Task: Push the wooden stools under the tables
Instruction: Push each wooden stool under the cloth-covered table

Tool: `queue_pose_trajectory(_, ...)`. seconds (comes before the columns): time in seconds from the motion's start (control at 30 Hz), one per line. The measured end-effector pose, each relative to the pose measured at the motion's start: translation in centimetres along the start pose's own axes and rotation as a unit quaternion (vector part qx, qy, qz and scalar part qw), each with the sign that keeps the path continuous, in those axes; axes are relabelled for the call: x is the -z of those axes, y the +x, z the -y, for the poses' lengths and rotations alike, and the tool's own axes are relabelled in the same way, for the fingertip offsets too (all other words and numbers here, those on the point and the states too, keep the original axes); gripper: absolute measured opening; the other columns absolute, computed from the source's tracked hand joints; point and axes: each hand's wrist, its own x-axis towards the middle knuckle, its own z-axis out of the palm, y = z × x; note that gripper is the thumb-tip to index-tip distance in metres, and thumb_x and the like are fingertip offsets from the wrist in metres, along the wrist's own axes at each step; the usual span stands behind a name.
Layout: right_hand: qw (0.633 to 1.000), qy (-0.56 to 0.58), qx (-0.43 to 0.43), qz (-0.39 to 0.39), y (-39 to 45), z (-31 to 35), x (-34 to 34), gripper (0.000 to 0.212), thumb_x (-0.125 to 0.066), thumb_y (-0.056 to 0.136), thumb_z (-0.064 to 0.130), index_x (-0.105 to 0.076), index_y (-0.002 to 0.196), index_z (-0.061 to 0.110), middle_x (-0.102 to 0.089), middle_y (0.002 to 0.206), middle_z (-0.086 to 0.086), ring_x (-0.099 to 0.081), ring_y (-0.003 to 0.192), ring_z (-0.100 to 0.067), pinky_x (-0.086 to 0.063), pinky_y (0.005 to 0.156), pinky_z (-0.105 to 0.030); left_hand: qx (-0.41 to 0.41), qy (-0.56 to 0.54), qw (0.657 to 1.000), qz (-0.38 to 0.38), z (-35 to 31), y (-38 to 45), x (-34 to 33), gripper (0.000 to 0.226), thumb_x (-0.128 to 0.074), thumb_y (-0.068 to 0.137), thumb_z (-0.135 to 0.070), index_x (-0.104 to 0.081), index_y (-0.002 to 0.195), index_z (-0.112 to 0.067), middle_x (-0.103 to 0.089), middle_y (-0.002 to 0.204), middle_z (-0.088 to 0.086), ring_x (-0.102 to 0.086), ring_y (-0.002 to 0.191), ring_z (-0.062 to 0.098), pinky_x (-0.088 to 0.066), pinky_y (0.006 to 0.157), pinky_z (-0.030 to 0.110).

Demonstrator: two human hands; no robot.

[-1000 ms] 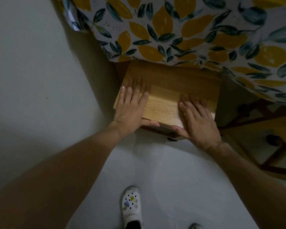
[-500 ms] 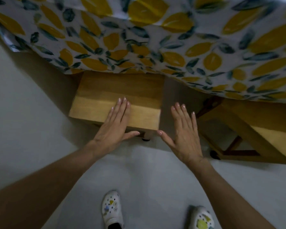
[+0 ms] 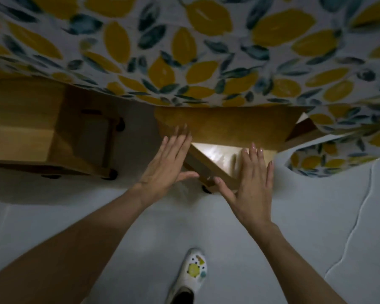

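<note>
Two wooden stools stand on the floor, half under a table draped in a lemon-print cloth [image 3: 184, 51]. The left stool [image 3: 20, 132] sits at the frame's left edge, its seat partly under the cloth. The second stool [image 3: 228, 132] is in the middle, its near seat edge sticking out. My left hand [image 3: 167, 165] is flat, fingers together, at that stool's left front corner. My right hand [image 3: 252, 183] is flat with its fingertips on the near seat edge. Neither hand grips anything.
Pale grey floor [image 3: 97, 216] spreads in front of the stools, with a thin crack or cable line [image 3: 358, 216] at the right. My white patterned shoe [image 3: 193, 273] stands below the hands. The cloth's corner [image 3: 338, 154] hangs down at the right.
The view and both hands have shifted right, off the first stool, which is now at the far left. My hands now meet the second stool's near edge.
</note>
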Motion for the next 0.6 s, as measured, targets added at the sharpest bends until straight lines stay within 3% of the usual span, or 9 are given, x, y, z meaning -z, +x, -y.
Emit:
queue_pose_trajectory(0.1,1.0,-0.016,0.024,0.006,1.2,-1.3,-0.9,0.086,-0.046,0.088,0.064,-0.028,0.148,0.006,-0.025,0.158,-0.016,-0.012,0.148,-0.027,-0.006,0.12,-0.049,0.009,0.039,0.999,0.001,-1.0,2.9,0.3,0.097,-0.025,0.077,-0.069,-0.016,0.148,-0.004,-0.011,0.156,0.017,-0.008,0.144,0.033,-0.012,0.115,0.053)
queue_pose_trajectory(0.2,1.0,-0.017,0.022,0.002,2.3,-1.1,-2.2,0.082,-0.039,0.09,0.063,-0.028,0.147,0.004,-0.028,0.156,-0.017,-0.017,0.147,-0.028,-0.008,0.12,-0.047,0.004,0.095,0.994,0.05,0.5,4.7,0.6,0.092,-0.029,0.08,-0.068,0.005,0.149,-0.018,0.014,0.157,0.006,0.018,0.141,0.02,0.006,0.116,0.047)
queue_pose_trajectory(0.27,0.999,-0.04,0.017,0.003,2.7,-1.1,-2.9,0.084,-0.032,0.091,0.066,-0.027,0.148,0.005,-0.026,0.157,-0.016,-0.019,0.147,-0.029,-0.005,0.12,-0.047,-0.009,0.112,0.992,0.062,1.5,5.2,0.6,0.087,-0.027,0.082,-0.067,0.017,0.145,-0.027,0.024,0.151,-0.001,0.026,0.139,0.017,0.012,0.115,0.044)
queue_pose_trajectory(0.4,0.996,-0.081,0.023,0.003,2.9,-1.4,-3.5,0.086,-0.029,0.091,0.07,-0.027,0.149,0.007,-0.028,0.156,-0.015,-0.022,0.146,-0.03,-0.007,0.119,-0.047,-0.022,0.082,0.996,0.013,1.6,5.0,-0.1,0.075,-0.022,0.084,-0.062,-0.003,0.149,-0.029,-0.008,0.159,0.005,0.001,0.145,0.024,-0.003,0.116,0.05)
queue_pose_trajectory(0.6,0.994,-0.103,0.02,0.008,3.0,-1.2,-3.4,0.086,-0.03,0.092,0.071,-0.025,0.15,0.008,-0.029,0.156,-0.013,-0.024,0.145,-0.029,-0.015,0.118,-0.049,-0.026,0.073,0.997,0.011,1.8,5.1,0.0,0.077,-0.023,0.084,-0.062,-0.004,0.149,-0.027,-0.011,0.159,0.006,0.0,0.145,0.026,-0.003,0.117,0.048)
